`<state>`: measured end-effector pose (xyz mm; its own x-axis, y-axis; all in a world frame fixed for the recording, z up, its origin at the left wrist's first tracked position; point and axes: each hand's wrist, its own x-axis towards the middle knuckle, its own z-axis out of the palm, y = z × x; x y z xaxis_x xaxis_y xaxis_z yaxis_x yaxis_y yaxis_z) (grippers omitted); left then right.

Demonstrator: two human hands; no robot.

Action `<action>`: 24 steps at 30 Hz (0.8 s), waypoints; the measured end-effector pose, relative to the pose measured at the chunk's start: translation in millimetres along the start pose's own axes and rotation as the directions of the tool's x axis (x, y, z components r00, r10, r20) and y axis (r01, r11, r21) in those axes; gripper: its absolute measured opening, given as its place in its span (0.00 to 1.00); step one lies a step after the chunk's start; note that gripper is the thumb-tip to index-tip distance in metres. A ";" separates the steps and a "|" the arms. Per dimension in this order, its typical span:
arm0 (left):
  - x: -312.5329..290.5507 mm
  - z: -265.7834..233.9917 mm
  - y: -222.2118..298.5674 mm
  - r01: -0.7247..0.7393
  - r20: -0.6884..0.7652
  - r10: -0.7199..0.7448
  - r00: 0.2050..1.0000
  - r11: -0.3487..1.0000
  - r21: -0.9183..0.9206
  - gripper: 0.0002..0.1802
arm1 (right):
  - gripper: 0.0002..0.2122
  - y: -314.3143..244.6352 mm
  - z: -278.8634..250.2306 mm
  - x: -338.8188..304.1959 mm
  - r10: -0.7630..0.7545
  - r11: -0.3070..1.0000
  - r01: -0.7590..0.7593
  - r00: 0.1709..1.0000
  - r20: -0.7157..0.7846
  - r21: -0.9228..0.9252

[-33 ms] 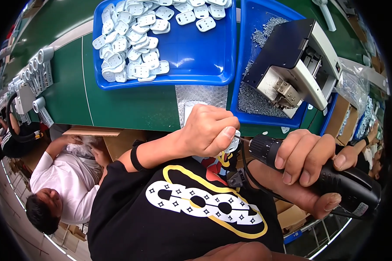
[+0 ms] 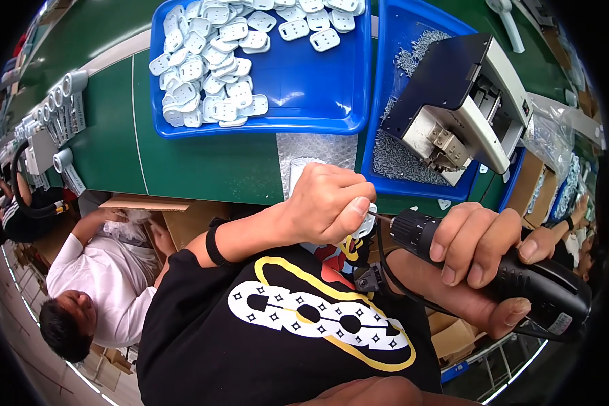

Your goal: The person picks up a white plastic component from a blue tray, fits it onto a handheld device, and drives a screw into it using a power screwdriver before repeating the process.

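My left hand (image 2: 331, 203) is closed round a white plastic part (image 2: 367, 225), a small bit of which shows beyond the thumb; the fist hides the rest. Another white piece (image 2: 296, 173) shows on the fist's other side, and whether both belong to one part I cannot tell. In my right hand (image 2: 477, 247) lies a black electric screwdriver (image 2: 551, 301), gripped round its body. Its ribbed collar (image 2: 413, 231) points left, and the thin bit reaches the white part by my left thumb. The exact contact point is hidden.
A blue tray (image 2: 304, 111) holds several white oval plates (image 2: 223, 108). Right of it, a screw-feeding machine (image 2: 446, 101) stands in a blue tray (image 2: 372, 159) of loose screws. White handled parts (image 2: 68, 169) lie at left. A co-worker (image 2: 108, 284) sits at left.
The view has shifted slightly, so the trays and bench sit a little farther right in the picture. Both hands keep their holds, with the bit still at the white part.
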<state>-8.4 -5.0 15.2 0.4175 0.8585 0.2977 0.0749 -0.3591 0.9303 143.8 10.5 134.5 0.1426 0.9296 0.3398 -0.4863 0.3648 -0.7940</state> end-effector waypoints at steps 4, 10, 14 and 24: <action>-0.7 -11.4 7.8 0.022 0.032 -0.024 0.999 0.999 0.037 0.14 | 0.21 -4.4 4.4 -4.1 -0.007 0.994 0.016 0.996 -0.084 0.107; 49.0 -149.0 14.6 -0.331 0.052 0.401 0.914 0.669 0.665 0.15 | 0.21 23.7 19.1 -0.8 0.049 0.994 -0.064 0.987 -0.154 -0.092; 144.0 -291.7 -90.9 -0.093 0.096 0.001 0.995 0.252 0.963 0.18 | 0.23 74.9 41.7 17.8 0.392 0.638 -0.320 0.918 -0.062 -0.700; 84.9 -329.3 -119.2 0.083 -0.172 0.350 0.921 0.254 0.964 0.34 | 0.29 162.9 53.5 14.3 0.610 0.262 0.267 0.699 0.373 -0.927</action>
<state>-280.1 231.2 0.1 0.2551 0.7280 0.6364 0.9263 -0.3728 0.0550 20.4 80.4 37.0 -0.5191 0.8527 -0.0592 0.7101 0.3916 -0.5852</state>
